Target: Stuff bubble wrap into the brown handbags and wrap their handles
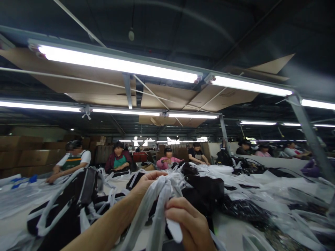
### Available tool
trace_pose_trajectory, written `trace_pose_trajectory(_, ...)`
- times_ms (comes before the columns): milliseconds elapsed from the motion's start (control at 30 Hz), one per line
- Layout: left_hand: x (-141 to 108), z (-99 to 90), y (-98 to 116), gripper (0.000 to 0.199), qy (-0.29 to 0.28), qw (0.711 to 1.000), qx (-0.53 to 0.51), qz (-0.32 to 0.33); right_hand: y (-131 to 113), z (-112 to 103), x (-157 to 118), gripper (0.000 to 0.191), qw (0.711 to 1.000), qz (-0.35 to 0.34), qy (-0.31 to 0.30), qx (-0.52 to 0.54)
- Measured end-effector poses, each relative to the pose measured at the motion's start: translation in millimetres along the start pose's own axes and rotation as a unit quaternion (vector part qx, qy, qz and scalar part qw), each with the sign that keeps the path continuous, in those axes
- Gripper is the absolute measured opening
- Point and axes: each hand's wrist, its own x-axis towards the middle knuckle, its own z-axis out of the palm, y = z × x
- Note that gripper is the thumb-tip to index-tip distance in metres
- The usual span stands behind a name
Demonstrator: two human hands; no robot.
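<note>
My left hand reaches in from the lower left, its fingers closed at the top of pale straps that look wrapped in thin white paper or film. The straps hang down in two lengths in front of my left forearm. My right hand is beside them on the right, thumb and fingers pinched on a white strip whose rounded end sticks out below. A dark bag lies just behind my right hand. Some of my left fingertips are hidden behind the straps.
A black bag with white-wrapped edges stands at the left. Clear plastic bags and wrapped straps cover the table's right side. Several people work across the table, including a person in a green apron. Cardboard boxes are stacked behind.
</note>
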Motion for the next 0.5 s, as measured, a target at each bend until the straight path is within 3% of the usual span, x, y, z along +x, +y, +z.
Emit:
trace_pose_trajectory(67,-3.3,2.2,17.1,0.043,-0.013,0.999,0.036,0.014,-6.0,-3.7,13.2,0.029,0.988,0.066,0.039,0.131)
trace_pose_trajectory(133,-4.2,5.8,38.7,0.045,-0.016,0.987,0.145,0.075,-10.6,-7.5,31.9,0.035,0.943,0.184,0.101,0.259)
trace_pose_trajectory(200,-2.1,11.0,58.5,0.04,0.017,0.937,0.302,0.176,-14.3,-11.2,52.8,0.042,0.89,0.27,0.129,0.344)
trace_pose_trajectory(233,-0.2,14.0,65.7,0.037,0.042,0.903,0.365,0.221,-15.7,-12.9,62.8,0.044,0.877,0.284,0.13,0.365)
trace_pose_trajectory(300,3.6,20.1,72.4,0.029,0.088,0.865,0.416,0.268,-17.6,-16.0,79.3,0.045,0.883,0.28,0.105,0.362)
trace_pose_trajectory(433,4.5,27.3,62.8,0.008,0.1,0.879,0.389,0.256,-16.9,-20.3,94.5,0.044,0.917,0.267,0.063,0.289)
trace_pose_trajectory(500,1.4,28.4,56.4,0.008,0.094,0.889,0.374,0.247,-15.2,-21.0,95.3,0.044,0.923,0.281,0.052,0.259)
